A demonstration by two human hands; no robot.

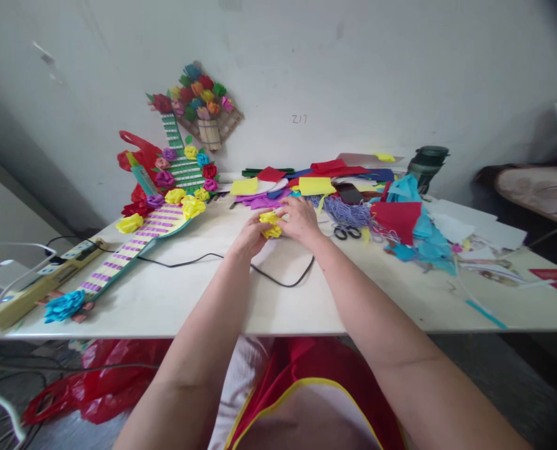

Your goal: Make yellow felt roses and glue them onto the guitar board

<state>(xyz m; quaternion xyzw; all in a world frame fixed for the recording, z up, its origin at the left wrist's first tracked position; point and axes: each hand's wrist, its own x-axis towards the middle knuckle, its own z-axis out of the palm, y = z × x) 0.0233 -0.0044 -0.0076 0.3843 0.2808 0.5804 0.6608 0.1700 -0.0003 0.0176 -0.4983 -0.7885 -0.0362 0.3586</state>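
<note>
A yellow paper flower [271, 225] is held between my two hands above the middle of the white table [287, 312]. My left hand [250, 236] has its fingers closed on the flower's left side. From the right, my right hand [301, 219] pinches its petals with bent fingers. Just beyond my hands lie sheets of coloured paper, among them a yellow sheet [316, 185] and purple paper [259, 201]. A pair of black-handled scissors [347, 232] rests to the right of my right hand.
At the left lies a guitar-shaped board [135, 250] decorated with paper flowers, near a power strip [57, 275]. A black cable [184, 265] crosses the table. Purple string [351, 212], blue scraps [431, 244] and a dark bottle [427, 167] are on the right. A flower wall piece [209, 128] leans behind.
</note>
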